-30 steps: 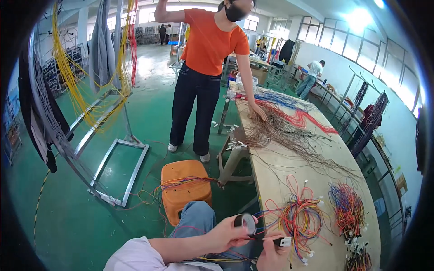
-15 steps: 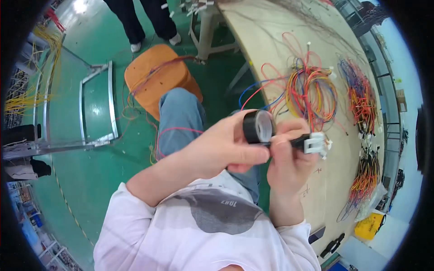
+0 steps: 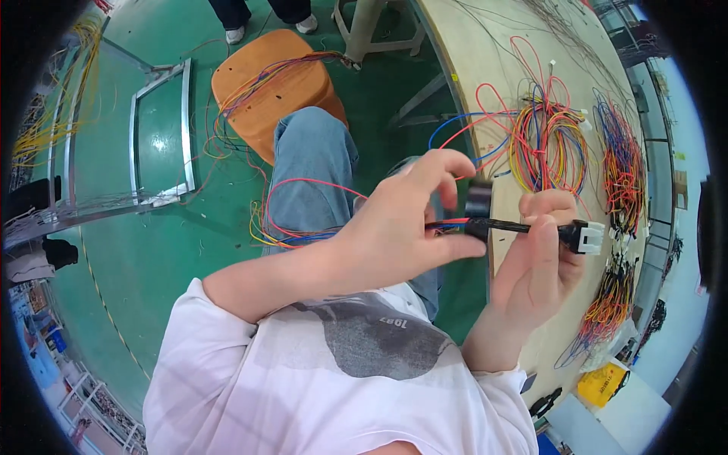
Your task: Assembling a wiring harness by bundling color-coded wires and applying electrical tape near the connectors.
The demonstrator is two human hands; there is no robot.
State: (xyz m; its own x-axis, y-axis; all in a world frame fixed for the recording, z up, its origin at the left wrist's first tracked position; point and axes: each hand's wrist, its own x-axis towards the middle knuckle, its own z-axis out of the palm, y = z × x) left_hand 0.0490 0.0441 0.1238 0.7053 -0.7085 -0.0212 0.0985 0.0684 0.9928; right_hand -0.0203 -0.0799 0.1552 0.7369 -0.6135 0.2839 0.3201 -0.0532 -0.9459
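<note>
A wire harness (image 3: 509, 226), wrapped in black tape along part of its length, runs between my two hands. My right hand (image 3: 540, 258) pinches its taped part beside a white connector (image 3: 591, 238), which points right. My left hand (image 3: 409, 220) is closed around the bundle's loose coloured wires, its thumb under the wrapping and its forefinger raised and curled. A black tape roll (image 3: 478, 199), blurred, is just above the harness near the left fingertips; whether they touch it I cannot tell. The harness's red, blue and yellow wires trail below my left forearm across my leg.
An orange stool (image 3: 265, 83) with wires across it stands ahead of my knee. On the wooden table (image 3: 485, 68) to the right lie a coiled wire bundle (image 3: 550, 148) and further wire bundles (image 3: 622, 167). A metal frame (image 3: 187, 121) stands left. Another person's feet (image 3: 235, 35) show at the top.
Both hands have shifted right and moved apart, showing more of the harness. The tape roll has left the left hand's fingers' close grip and turned beside the bundle. The view has shifted slightly.
</note>
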